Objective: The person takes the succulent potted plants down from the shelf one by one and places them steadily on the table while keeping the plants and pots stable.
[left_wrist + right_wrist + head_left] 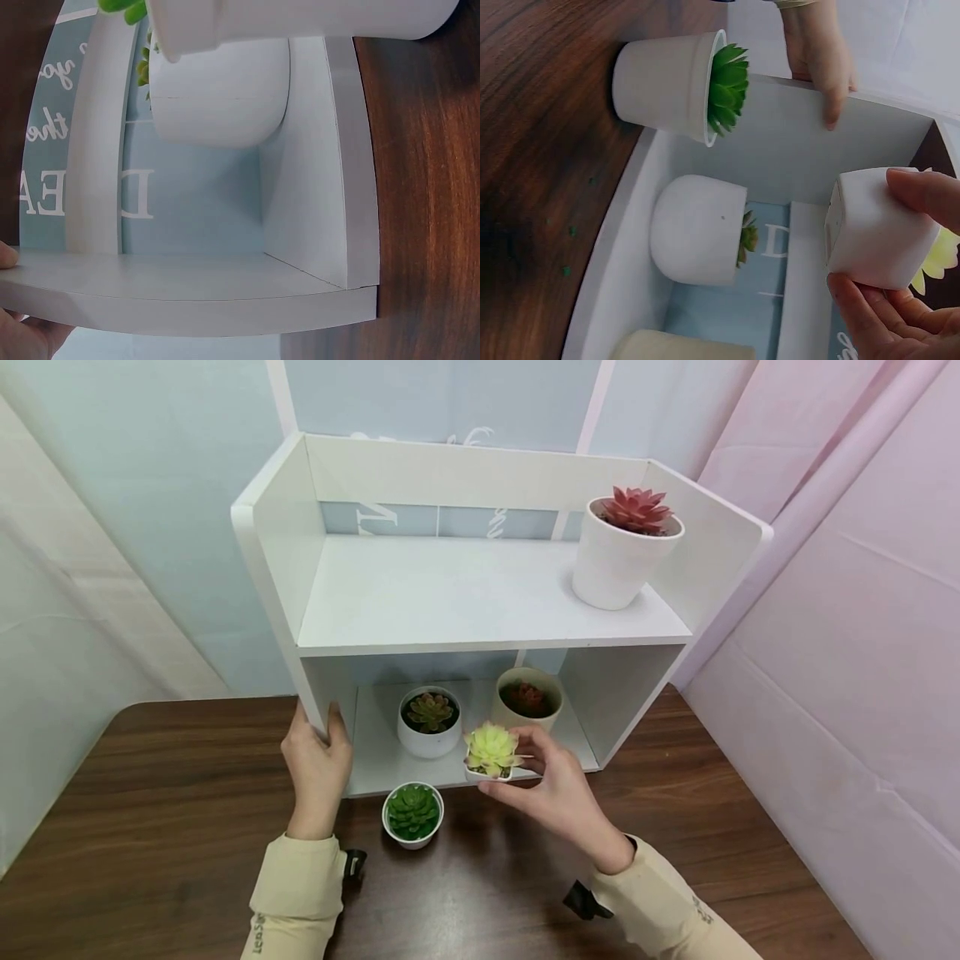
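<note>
My right hand point(558, 789) holds a small square white pot with a yellow-green succulent point(491, 749), raised in front of the lower shelf. In the right wrist view, thumb and fingers pinch the sides of this white pot point(881, 229). My left hand point(318, 768) grips the front edge of the left side panel of the white shelf unit point(450, 597). A round white pot with a brownish-green succulent point(429, 722) and a cream pot with a red succulent point(528, 697) stand on the lower shelf. Between my hands, a green succulent in a white pot point(412, 814) stands on the table.
A tall white pot with a red succulent point(617, 552) stands at the right of the upper shelf. The unit rests on a dark wooden table point(187, 827). Behind it hangs a pale blue cloth with white lettering point(450, 402); a pinkish-white cloth point(847, 635) hangs at the right.
</note>
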Action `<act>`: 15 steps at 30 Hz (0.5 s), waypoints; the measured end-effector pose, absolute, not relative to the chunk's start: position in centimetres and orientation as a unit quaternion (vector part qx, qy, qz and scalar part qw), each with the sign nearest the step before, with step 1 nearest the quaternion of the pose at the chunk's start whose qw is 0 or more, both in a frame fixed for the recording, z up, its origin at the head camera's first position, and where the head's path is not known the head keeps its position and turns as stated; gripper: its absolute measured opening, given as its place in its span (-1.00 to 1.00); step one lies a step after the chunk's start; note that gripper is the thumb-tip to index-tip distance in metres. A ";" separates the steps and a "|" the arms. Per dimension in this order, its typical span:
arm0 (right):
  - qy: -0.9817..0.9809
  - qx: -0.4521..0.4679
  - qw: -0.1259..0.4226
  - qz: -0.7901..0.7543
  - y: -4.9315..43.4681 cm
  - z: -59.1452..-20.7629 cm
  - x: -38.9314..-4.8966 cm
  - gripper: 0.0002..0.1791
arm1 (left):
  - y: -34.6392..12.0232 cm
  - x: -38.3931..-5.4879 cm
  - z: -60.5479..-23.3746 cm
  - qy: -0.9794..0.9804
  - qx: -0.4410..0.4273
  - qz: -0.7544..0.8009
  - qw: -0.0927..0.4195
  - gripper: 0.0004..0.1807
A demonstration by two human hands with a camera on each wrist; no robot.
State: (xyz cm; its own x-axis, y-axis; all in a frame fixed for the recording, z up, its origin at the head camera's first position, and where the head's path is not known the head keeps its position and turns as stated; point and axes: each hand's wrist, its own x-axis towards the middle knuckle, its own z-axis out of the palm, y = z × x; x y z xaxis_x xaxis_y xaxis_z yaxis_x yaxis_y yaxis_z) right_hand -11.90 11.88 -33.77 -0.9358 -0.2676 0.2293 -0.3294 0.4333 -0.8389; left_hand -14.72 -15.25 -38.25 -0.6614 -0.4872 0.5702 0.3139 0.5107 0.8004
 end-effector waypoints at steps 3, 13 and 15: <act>-0.849 0.173 0.027 0.498 11.9 -34.1 -12.0 -0.38 | -15.3 -14.8 -38.3 -0.766 0.055 -0.492 0.410 -0.70; -0.866 0.167 0.031 0.471 12.0 -35.7 -12.1 -0.39 | -15.3 -14.8 -38.3 -0.766 0.054 -0.491 0.411 -0.69; -0.866 0.168 0.031 0.470 12.0 -36.1 -12.1 -0.40 | -15.3 -14.8 -38.3 -0.767 0.054 -0.491 0.410 -0.69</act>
State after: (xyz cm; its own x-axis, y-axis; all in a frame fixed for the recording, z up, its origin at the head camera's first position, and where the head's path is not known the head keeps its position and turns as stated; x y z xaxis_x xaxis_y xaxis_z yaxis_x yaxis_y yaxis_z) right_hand -12.14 12.04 -36.08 -0.9414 -0.2626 0.2119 -0.3208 0.5020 -0.8032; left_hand -14.80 -15.27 -38.26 -0.6583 -0.4854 0.5753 0.3200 0.5113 0.7976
